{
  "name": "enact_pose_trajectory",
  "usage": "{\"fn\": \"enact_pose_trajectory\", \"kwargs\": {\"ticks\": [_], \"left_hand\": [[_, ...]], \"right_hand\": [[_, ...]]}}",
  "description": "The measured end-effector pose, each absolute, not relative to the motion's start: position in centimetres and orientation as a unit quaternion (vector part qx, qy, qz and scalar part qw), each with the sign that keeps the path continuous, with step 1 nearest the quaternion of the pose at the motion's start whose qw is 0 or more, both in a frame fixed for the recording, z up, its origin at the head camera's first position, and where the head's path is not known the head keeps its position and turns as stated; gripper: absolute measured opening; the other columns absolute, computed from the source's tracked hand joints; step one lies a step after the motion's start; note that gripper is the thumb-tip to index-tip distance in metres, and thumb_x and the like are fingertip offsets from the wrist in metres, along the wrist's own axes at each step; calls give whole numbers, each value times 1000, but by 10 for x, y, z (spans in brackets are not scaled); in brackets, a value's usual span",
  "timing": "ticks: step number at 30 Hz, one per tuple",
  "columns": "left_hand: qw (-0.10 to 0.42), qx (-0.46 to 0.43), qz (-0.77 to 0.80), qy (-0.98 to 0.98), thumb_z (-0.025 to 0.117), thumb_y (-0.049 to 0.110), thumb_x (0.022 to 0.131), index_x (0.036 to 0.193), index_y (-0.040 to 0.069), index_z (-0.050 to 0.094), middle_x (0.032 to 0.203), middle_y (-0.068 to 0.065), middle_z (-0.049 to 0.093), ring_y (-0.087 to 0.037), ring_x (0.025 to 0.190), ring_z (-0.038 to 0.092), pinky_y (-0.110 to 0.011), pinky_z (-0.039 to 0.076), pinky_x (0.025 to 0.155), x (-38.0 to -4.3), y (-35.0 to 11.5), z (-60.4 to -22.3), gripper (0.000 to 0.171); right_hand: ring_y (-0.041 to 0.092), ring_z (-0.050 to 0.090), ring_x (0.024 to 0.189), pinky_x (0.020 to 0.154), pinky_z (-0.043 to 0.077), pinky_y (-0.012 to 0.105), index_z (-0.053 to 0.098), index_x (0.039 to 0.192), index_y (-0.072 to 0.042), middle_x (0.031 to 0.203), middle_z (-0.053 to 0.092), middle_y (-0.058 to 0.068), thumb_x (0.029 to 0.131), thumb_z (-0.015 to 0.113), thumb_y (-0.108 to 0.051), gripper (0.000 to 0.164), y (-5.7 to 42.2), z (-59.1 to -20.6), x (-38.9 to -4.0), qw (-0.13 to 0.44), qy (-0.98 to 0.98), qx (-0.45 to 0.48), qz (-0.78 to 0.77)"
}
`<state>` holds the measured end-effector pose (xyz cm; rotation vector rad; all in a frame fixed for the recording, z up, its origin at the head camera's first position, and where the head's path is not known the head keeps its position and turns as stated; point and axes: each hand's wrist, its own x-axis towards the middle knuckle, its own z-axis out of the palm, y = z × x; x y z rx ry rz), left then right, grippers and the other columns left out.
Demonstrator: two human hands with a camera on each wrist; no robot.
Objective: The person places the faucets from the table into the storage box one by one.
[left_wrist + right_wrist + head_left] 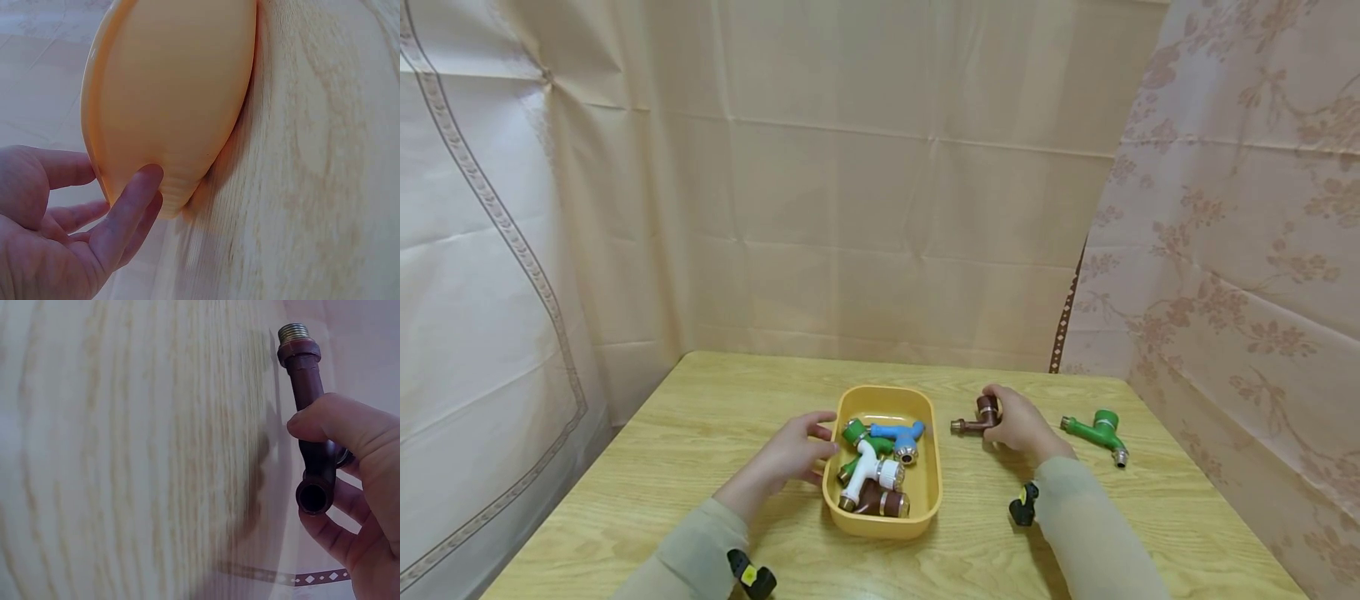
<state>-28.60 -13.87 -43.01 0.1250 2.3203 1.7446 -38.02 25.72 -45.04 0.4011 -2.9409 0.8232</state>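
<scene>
My right hand (1021, 427) grips a brown faucet (987, 410) to the right of the yellow bin (934, 492). In the right wrist view the thumb and fingers close round the middle of the faucet (307, 384), its threaded brass end pointing away and its open spout toward the camera. My left hand (796, 452) is at the bin's left side, fingers loosely spread against its outer wall (169, 75). Inside the bin lie a blue faucet (904, 437), a white faucet (865, 472), a green faucet (880, 445) and another brown faucet (872, 499), piled together.
A second green faucet (1097, 430) lies on the wooden table (715, 400) to the right of my right hand. Beige curtains (880, 183) hang behind the table, with patterned cloth (1247, 275) on the right side.
</scene>
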Motion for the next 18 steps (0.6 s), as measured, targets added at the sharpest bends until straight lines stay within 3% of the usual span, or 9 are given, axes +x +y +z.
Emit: {"fn": "enact_pose_trajectory", "kwargs": {"ticks": [6, 18], "left_hand": [[117, 41, 597, 793, 66, 4, 96, 152, 5, 44, 125, -21, 53, -29, 91, 67, -43, 63, 64, -287, -138, -431, 60], [116, 43, 597, 792, 66, 4, 96, 152, 5, 43, 126, -21, 53, -29, 91, 67, -43, 63, 64, -287, -138, -431, 60]], "right_hand": [[25, 60, 84, 64, 51, 35, 44, 149, -6, 125, 60, 18, 77, 79, 4, 80, 258, -444, -378, 29, -945, 122, 301], [23, 62, 86, 73, 55, 41, 44, 149, -9, 121, 62, 15, 78, 84, -6, 82, 259, -434, -377, 56, -945, 128, 297]]}}
